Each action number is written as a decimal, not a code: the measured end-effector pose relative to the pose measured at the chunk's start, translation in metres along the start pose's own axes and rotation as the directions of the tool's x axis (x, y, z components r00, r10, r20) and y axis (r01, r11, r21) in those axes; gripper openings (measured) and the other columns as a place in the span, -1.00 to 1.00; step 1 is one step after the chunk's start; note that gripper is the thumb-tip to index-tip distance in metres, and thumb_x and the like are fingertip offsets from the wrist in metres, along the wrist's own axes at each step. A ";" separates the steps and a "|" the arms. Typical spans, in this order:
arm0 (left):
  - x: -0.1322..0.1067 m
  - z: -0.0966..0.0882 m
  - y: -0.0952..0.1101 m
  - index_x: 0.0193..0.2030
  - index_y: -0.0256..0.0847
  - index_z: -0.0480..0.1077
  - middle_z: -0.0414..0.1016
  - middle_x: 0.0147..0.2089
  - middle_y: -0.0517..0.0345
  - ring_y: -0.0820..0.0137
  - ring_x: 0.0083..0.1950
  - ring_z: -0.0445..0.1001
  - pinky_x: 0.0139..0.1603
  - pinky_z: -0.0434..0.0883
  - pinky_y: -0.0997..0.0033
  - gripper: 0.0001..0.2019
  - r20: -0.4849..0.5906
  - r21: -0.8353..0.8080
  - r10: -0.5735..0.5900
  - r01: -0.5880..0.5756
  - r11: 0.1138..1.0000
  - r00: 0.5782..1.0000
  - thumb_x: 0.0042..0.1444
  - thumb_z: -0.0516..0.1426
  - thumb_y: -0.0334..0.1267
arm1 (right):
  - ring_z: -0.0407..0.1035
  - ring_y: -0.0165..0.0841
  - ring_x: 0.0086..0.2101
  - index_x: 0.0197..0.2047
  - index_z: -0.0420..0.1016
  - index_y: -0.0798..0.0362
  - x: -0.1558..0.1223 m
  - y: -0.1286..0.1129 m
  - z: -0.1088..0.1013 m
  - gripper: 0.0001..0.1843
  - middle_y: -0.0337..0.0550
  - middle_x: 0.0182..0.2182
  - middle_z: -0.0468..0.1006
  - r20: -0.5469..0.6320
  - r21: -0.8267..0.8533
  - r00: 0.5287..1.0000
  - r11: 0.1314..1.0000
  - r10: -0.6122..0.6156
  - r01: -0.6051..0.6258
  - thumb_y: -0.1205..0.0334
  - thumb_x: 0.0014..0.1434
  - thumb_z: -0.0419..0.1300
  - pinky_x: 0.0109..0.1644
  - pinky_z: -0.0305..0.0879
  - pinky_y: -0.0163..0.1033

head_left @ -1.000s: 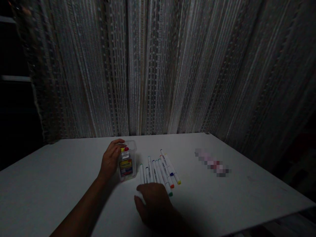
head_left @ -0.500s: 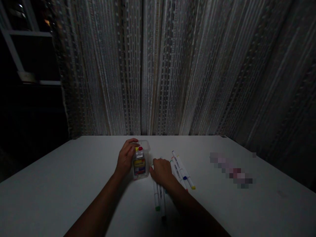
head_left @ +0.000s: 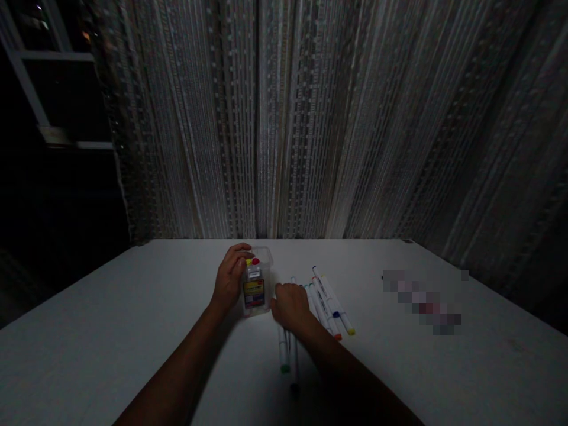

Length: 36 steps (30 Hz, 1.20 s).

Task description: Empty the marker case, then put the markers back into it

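Observation:
My left hand (head_left: 229, 278) is closed around the left side and top edge of a clear plastic box (head_left: 267, 275) with a yellow and dark label. A yellow end and a red end of markers (head_left: 255, 261) show at its top. Just right of the box, my right hand (head_left: 290, 305) rests low with curled fingers over white markers; its fingertips are hidden, so what they grip cannot be made out. From under this hand a green-ended marker (head_left: 284, 352) and a dark-ended marker (head_left: 293, 364) stick out toward me. Several more white markers (head_left: 326, 299) lie right of it.
The white table (head_left: 133, 349) reaches back to a patterned curtain (head_left: 284, 118). A blurred-out long object (head_left: 421, 302) lies on the right of the table. A dark window (head_left: 62, 94) is at the far left. The light is dim.
The view has shifted slightly, moving everything a little up and right. Both hands stay in nearly the same places beside the box and over the markers.

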State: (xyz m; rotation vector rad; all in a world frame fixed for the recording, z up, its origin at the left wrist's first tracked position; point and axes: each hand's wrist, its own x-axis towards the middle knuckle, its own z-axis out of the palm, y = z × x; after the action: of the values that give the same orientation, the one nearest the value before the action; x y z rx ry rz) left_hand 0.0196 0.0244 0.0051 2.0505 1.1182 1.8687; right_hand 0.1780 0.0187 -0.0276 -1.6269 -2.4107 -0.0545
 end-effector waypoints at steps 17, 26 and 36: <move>-0.001 0.001 0.004 -0.33 -0.24 0.38 0.32 -0.09 0.00 0.25 0.01 0.30 0.03 0.25 0.24 -0.55 -0.013 -0.103 -0.037 0.035 0.994 0.999 0.17 -0.18 0.02 | 0.39 -0.30 -0.35 -0.16 0.46 0.14 0.008 0.014 -0.015 -0.69 -0.07 -0.40 0.52 -0.141 0.363 0.985 0.931 0.099 -0.042 0.30 0.06 0.01 -0.29 0.21 -0.27; 0.000 0.001 0.003 -0.35 -0.24 0.38 0.31 -0.08 -0.01 0.25 0.01 0.30 0.02 0.25 0.25 -0.51 0.005 -0.112 -0.043 0.043 0.993 0.999 0.16 -0.20 0.08 | 0.11 -0.56 -0.68 -0.19 0.37 0.13 0.016 0.031 -0.101 -0.72 -0.34 -0.54 0.27 -0.519 0.828 0.779 0.431 0.351 0.358 0.19 0.03 0.06 -0.66 0.04 -0.43; 0.000 0.002 0.001 -0.33 -0.24 0.36 0.29 -0.08 -0.03 0.24 -0.01 0.31 0.01 0.25 0.21 -0.53 0.004 -0.144 -0.053 0.053 0.988 0.999 0.17 -0.19 0.05 | 0.30 -0.46 -0.51 -0.09 0.32 0.05 0.033 -0.001 -0.152 -0.74 -0.23 -0.44 0.38 -0.778 0.503 0.625 0.650 0.054 0.570 0.24 0.13 0.02 -0.47 0.26 -0.36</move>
State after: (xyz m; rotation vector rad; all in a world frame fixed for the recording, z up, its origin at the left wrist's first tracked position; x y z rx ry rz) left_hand 0.0215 0.0243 0.0048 1.9236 0.9962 1.8652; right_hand 0.1913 0.0243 0.1271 -0.6152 -1.6400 0.1400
